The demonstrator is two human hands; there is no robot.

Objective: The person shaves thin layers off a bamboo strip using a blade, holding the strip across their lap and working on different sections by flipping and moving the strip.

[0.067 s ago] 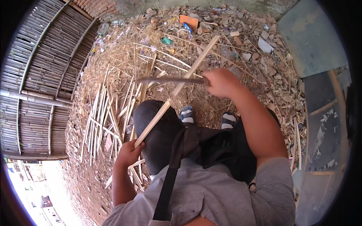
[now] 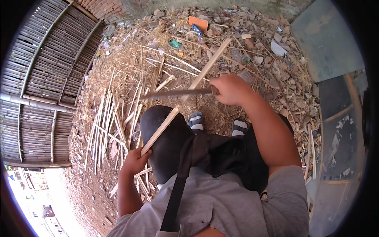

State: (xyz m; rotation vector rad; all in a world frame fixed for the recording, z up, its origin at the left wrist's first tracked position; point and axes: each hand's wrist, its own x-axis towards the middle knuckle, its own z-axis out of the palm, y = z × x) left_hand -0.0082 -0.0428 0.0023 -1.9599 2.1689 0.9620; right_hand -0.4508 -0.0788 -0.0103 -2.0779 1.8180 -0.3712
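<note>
My left hand (image 2: 135,161) is closed around the near end of a long, pale split bamboo strip (image 2: 161,129). The strip slants across my dark-clad left knee (image 2: 154,118) and reaches away to the far right, with a rough joint a little beyond the knee. In my right hand (image 2: 228,89) is the handle of a long, dark knife (image 2: 169,94), its slightly curved blade pointing left. The blade crosses over the strip just beyond that joint; whether it touches the bamboo I cannot tell.
Several split bamboo strips (image 2: 103,122) lie in a loose pile on the straw-strewn ground at left. A bamboo-slat wall (image 2: 47,75) stands at far left. Stones and litter, including an orange piece (image 2: 198,23), cover the far ground. Grey panels (image 2: 329,39) line the right.
My right hand has brought the knife slightly nearer to me along the strip. The left hand stays where it was, still gripping the bamboo.
</note>
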